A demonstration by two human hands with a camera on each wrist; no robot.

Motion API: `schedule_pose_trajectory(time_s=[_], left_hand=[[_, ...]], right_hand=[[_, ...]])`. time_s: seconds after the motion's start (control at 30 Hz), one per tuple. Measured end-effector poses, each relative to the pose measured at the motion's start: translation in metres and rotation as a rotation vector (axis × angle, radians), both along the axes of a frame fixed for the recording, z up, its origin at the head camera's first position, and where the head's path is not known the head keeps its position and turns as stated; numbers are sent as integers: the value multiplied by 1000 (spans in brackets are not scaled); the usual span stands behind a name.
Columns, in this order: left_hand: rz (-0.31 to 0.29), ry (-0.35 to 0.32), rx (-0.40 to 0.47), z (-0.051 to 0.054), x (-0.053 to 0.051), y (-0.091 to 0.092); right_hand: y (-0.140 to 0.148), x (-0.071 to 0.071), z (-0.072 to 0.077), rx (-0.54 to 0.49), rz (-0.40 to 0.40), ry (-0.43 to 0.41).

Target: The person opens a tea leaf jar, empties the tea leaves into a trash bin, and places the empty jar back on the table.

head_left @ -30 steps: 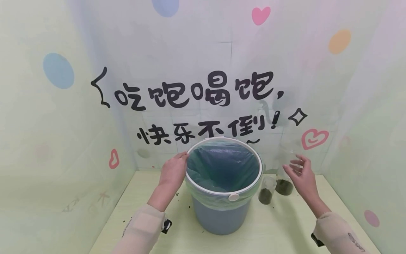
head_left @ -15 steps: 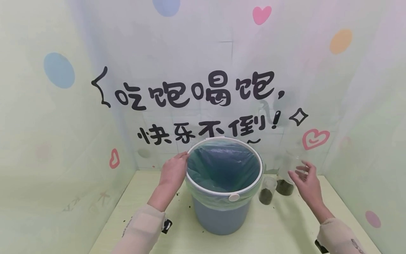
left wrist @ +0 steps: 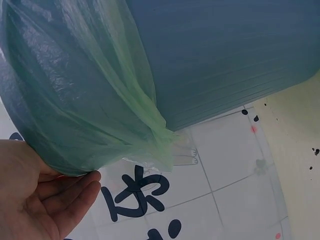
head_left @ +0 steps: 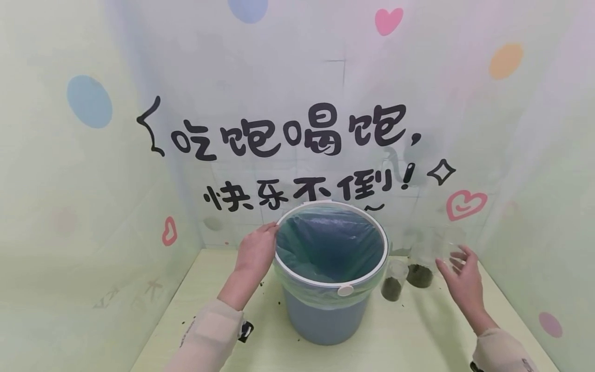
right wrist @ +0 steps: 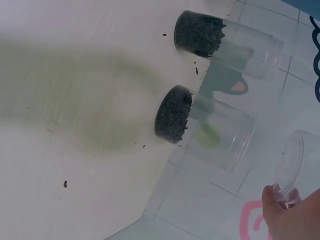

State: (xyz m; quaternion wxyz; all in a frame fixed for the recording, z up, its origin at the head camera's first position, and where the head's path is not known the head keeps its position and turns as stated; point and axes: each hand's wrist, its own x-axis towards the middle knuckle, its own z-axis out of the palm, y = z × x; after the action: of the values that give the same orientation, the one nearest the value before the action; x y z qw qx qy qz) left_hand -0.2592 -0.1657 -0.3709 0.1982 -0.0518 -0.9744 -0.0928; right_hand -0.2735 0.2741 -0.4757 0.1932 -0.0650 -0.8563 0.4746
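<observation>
My left hand grips the white rim of a blue trash can, fingers at its left side. A thin green trash bag lines the can and folds over its rim. My right hand holds a clear see-through container, which looks empty, by its edge; its outline is faint in the head view. Left of that hand stand two clear jars, a left one and a right one. Both have dark granular material in the bottom and are upright on the table.
The pale table bears scattered dark crumbs. Behind it hangs a printed curtain with black writing and coloured shapes, and more curtain closes off both sides. The trash can stands close to the jars.
My right hand has moved right and slightly down, away from the right jar, with the clear container in it. The left hand stays on the rim. The head view has shifted slightly.
</observation>
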Motion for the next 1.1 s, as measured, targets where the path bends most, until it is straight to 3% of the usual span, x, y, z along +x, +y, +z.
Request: schedule_pose_trajectory(time_s=[0.33,0.67,1.1], left_hand=[[-13,14,-32,-1,1,0],[-19,9,-44,0,2,-1],[-15,9,-34,0,1,0]], right_hand=[[16,-1,-18,12,-43,-21],[29,-5,-37,46,-149,-36],[41,2,-46,62,-138,-158]])
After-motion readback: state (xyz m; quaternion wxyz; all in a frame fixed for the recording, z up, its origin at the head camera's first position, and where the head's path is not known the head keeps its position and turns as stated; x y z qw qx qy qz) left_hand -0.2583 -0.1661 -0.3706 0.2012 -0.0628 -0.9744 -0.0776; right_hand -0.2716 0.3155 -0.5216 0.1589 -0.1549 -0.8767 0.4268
